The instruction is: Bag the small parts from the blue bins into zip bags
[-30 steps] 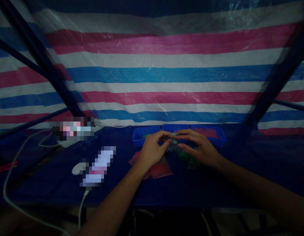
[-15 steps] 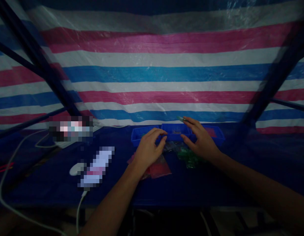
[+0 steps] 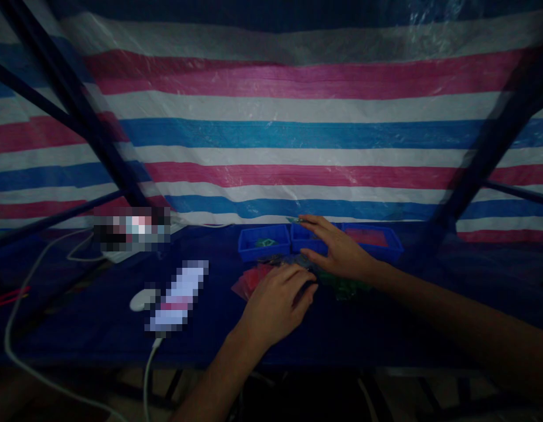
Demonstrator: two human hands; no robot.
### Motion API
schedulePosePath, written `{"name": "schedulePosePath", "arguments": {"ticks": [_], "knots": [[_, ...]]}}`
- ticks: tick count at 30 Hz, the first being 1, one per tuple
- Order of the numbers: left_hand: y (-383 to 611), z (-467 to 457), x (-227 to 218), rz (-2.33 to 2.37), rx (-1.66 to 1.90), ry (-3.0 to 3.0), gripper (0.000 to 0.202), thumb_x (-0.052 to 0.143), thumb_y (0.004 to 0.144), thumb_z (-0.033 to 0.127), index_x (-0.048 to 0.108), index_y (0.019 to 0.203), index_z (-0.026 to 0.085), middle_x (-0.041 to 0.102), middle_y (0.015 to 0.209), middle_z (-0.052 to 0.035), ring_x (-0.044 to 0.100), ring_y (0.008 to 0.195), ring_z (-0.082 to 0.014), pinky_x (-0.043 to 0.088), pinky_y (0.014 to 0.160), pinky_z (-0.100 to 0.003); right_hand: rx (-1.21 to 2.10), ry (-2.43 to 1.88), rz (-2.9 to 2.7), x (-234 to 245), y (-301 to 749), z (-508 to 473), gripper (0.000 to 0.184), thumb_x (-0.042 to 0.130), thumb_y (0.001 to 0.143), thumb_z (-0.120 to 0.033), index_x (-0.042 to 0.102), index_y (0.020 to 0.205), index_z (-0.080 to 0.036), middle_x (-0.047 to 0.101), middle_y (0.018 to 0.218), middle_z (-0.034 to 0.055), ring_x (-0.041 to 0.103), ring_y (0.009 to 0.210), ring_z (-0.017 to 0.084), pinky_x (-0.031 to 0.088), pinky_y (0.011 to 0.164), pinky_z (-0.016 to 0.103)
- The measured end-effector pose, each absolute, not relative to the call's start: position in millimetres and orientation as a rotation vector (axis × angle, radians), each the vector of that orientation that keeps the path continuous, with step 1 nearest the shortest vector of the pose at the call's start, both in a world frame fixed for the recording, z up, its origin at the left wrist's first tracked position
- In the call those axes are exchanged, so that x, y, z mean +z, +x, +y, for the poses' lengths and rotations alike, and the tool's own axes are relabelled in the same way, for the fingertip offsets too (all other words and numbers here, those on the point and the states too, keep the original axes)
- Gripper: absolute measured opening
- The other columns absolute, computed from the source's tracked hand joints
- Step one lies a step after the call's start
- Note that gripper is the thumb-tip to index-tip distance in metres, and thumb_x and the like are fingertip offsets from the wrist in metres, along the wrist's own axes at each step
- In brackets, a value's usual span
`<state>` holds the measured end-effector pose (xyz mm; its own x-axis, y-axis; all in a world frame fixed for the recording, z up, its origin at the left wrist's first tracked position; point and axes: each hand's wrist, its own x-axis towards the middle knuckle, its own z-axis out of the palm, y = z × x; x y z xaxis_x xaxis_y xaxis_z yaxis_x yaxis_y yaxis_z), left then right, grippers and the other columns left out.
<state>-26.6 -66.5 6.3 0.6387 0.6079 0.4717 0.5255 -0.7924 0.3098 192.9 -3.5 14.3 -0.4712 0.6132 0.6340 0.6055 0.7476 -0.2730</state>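
Observation:
My left hand [image 3: 278, 302] lies palm down on the dark blue table, fingers together over a red plastic bag [image 3: 253, 278] and a dark patch beside it. My right hand [image 3: 335, 249] reaches forward over the middle blue tray [image 3: 303, 240], its fingertips pinching a small green piece [image 3: 295, 220] at the tray's far rim. The left blue tray [image 3: 263, 242] holds green pieces. The right blue tray [image 3: 372, 240] holds reddish ones. A green bag [image 3: 344, 287] lies under my right wrist.
A striped pink, white and blue tarp [image 3: 271, 129] hangs right behind the trays. Dark poles [image 3: 73, 111] slant at both sides. A white round object [image 3: 141, 300] and white cables [image 3: 20, 305] lie at the table's left.
My left hand has drawn back from the trays and dropped flat onto the bags. My right hand has carried the small green piece left, toward the middle tray's far rim.

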Motion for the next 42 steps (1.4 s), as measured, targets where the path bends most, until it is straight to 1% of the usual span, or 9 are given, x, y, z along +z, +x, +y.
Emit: {"name": "schedulePosePath", "arguments": {"ticks": [5, 7, 11, 15, 17, 20, 22, 29, 42], "knots": [[-30.2, -77.5, -7.9, 0.989, 0.86, 2.742, 0.018, 0.054, 0.103, 0.029, 0.068, 0.113, 0.023, 0.072, 0.113, -0.0068, 0.066, 0.108, -0.0252, 0.053, 0.1, -0.046, -0.023, -0.8, -2.222, 25.5, 172.6, 8.6, 0.067, 0.064, 0.096, -0.031, 0.039, 0.158, -0.026, 0.04, 0.164, 0.0123, 0.04, 0.151, 0.03, 0.037, 0.125, 0.055], [-32.8, -82.9, -11.2, 1.037, 0.934, 2.726, 0.022, 0.055, 0.103, 0.029, 0.065, 0.122, 0.024, 0.07, 0.121, -0.0073, 0.064, 0.115, -0.0258, 0.051, 0.104, -0.047, -0.018, -0.766, -2.277, 23.6, 168.5, 13.9, 0.065, 0.064, 0.097, -0.033, 0.041, 0.158, -0.026, 0.037, 0.167, 0.0115, 0.038, 0.153, 0.031, 0.037, 0.125, 0.056], [-45.5, -99.0, -12.4, 1.361, 1.193, 2.565, 0.053, 0.057, 0.101, 0.034, 0.043, 0.152, 0.026, 0.054, 0.149, -0.0124, 0.049, 0.14, -0.0291, 0.043, 0.118, -0.05, 0.043, -0.715, -2.427, 14.7, 170.0, 13.5, 0.048, 0.063, 0.099, -0.038, 0.059, 0.144, -0.025, 0.037, 0.167, 0.0119, 0.037, 0.154, 0.032, 0.038, 0.123, 0.057], [-73.1, -105.7, -13.8, 1.757, 1.16, 2.491, 0.064, 0.053, 0.102, 0.045, 0.032, 0.159, 0.025, 0.04, 0.161, -0.0139, 0.037, 0.15, -0.033, 0.036, 0.123, -0.056, 0.06, -0.755, -2.419, 12.6, 181.7, -4.6, 0.045, 0.062, 0.1, -0.039, 0.059, 0.143, -0.025, 0.043, 0.164, 0.0125, 0.042, 0.151, 0.031, 0.04, 0.122, 0.057], [-88.7, -102.7, -17.9, 1.975, 1.083, 2.478, 0.075, 0.05, 0.101, 0.055, 0.027, 0.162, 0.019, 0.033, 0.165, -0.0169, 0.026, 0.156, -0.0371, 0.03, 0.125, -0.061, 0.034, -0.769, -2.4, 13.8, 189.3, -15.6, 0.044, 0.061, 0.101, -0.037, 0.058, 0.144, -0.025, 0.046, 0.161, 0.0123, 0.044, 0.15, 0.03, 0.041, 0.122, 0.056], [-106.3, -95.6, -26.3, 2.227, 0.886, 2.436, 0.08, 0.044, 0.1, 0.065, 0.03, 0.162, 0.017, 0.028, 0.168, -0.0188, 0.019, 0.157, -0.0428, 0.027, 0.122, -0.069, -0.005, -0.772, -2.388, 13.1, 200.4, -27.3, 0.044, 0.062, 0.1, -0.035, 0.057, 0.143, -0.027, 0.052, 0.156, 0.0114, 0.047, 0.147, 0.029, 0.044, 0.12, 0.056], [-112.3, -92.2, -30.1, 2.308, 0.776, 2.415, 0.081, 0.04, 0.099, 0.068, 0.034, 0.161, 0.017, 0.028, 0.168, -0.0191, 0.019, 0.157, -0.0447, 0.028, 0.119, -0.072, -0.015, -0.78, -2.36, 10.1, 206.6, -30.1, 0.043, 0.062, 0.1, -0.033, 0.058, 0.143, -0.029, 0.055, 0.153, 0.0107, 0.049, 0.144, 0.03, 0.045, 0.118, 0.057], [-114.3, -88.7, -28.8, 2.329, 0.707, 2.44, 0.084, 0.037, 0.098, 0.072, 0.037, 0.16, 0.014, 0.027, 0.169, -0.019, 0.023, 0.156, -0.0436, 0.031, 0.12, -0.066, 0.048, -0.85, -2.263, 6.8, 216.6, -26.7, 0.044, 0.061, 0.1, -0.034, 0.056, 0.144, -0.029, 0.056, 0.15, 0.0112, 0.051, 0.142, 0.03, 0.047, 0.117, 0.056], [-114.2, -88.5, -31.2, 2.339, 0.658, 2.446, 0.084, 0.034, 0.098, 0.072, 0.042, 0.158, 0.014, 0.028, 0.168, -0.0199, 0.026, 0.154, -0.0445, 0.032, 0.119, -0.066, 0.013, -0.917, -2.234, 7.5, 221.3, -27.9, 0.048, 0.061, 0.1, -0.034, 0.053, 0.147, -0.029, 0.058, 0.147, 0.0108, 0.054, 0.138, 0.03, 0.047, 0.116, 0.058]]}}
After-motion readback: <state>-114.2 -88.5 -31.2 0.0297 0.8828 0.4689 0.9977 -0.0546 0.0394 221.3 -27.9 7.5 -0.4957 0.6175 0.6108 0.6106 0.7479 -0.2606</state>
